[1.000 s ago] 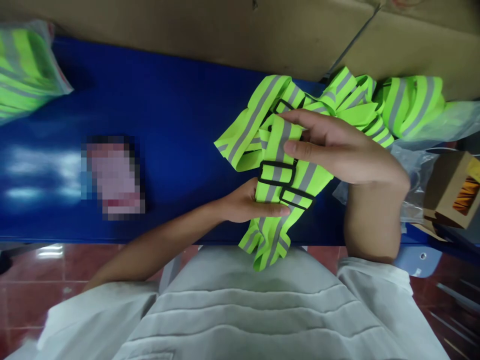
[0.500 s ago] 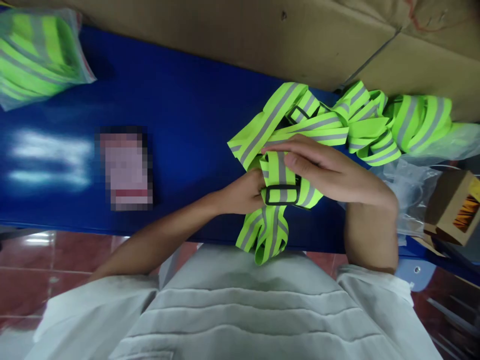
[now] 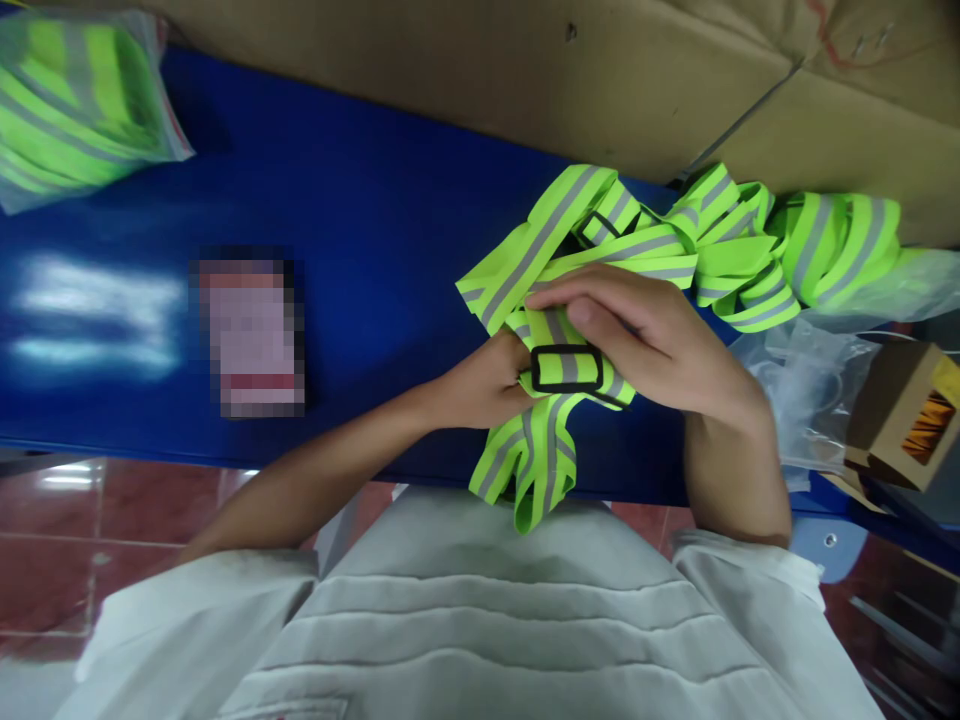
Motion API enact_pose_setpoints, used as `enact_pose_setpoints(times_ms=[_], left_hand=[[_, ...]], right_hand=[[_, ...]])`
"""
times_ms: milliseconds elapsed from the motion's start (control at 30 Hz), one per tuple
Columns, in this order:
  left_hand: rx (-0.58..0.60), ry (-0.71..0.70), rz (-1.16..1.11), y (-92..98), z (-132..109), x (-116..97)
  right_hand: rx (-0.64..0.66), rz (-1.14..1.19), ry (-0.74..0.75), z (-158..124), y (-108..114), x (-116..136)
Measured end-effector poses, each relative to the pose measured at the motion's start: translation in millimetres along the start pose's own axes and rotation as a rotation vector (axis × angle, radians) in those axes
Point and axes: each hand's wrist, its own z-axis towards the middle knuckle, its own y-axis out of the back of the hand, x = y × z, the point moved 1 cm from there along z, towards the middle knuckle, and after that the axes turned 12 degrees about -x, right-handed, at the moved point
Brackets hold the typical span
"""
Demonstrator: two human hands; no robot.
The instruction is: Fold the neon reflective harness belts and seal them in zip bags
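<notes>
Head view, neon-green strap (image 3: 553, 425), grey-striped, looped, black rectangular buckle (image 3: 567, 389)

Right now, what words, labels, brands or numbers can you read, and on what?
No text is readable.
Pixelated item: blurred out, illegible.
Cardboard: red marks, no letters I can make out.
Small brown box: orange patch, nothing legible.
Held neon strap: grey stripe, no lettering visible.

From my distance I cannot see most fingers of the left hand (image 3: 484, 388), because the reflective strap (image 3: 555, 328) hides them; the pixelated object (image 3: 253, 340) I cannot identify; the left edge cuts the bagged straps (image 3: 71, 105), the right edge the cardboard box (image 3: 896, 415).
</notes>
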Motion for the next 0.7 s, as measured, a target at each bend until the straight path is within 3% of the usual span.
enact_pose_setpoints(times_ms=[100,267,533,700], left_hand=[[0.029,-0.033,-0.049,-0.3,4,0],[0.003,-0.044,-0.147,-1.4,9,7],[-0.021,0.294,-0.349,-15.0,3,8],[0.06,0.356,-0.27,-13.2,0,4]], right_hand=[[0.113,-0.06,0.066,-8,0,3],[-0.052,-0.27,0.046,-8,-15,1],[-0.266,-0.293,-0.019,-3,-11,3],[-0.249,-0.204,-0.086,-2,-4,6]])
